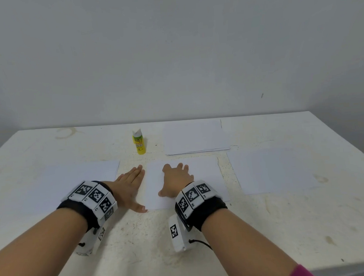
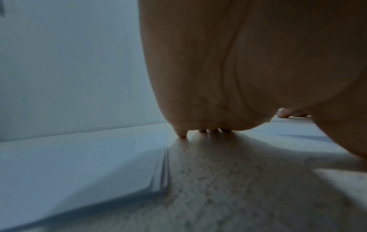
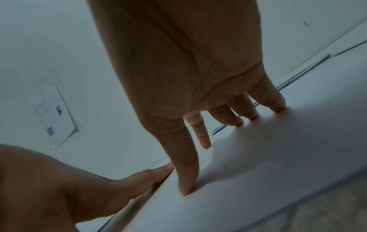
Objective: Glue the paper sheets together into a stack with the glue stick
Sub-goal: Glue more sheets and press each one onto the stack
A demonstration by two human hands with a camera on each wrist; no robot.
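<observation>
While the right hand presses spread fingers flat on the middle white paper sheet, the left hand lies straight-fingered beside it; the yellow glue stick stands upright farther back on the tabletop.

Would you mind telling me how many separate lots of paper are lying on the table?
4: a left sheet, a middle sheet under the right hand, a right sheet, and a far stack beside the glue stick. Sheets underneath may be hidden.
</observation>
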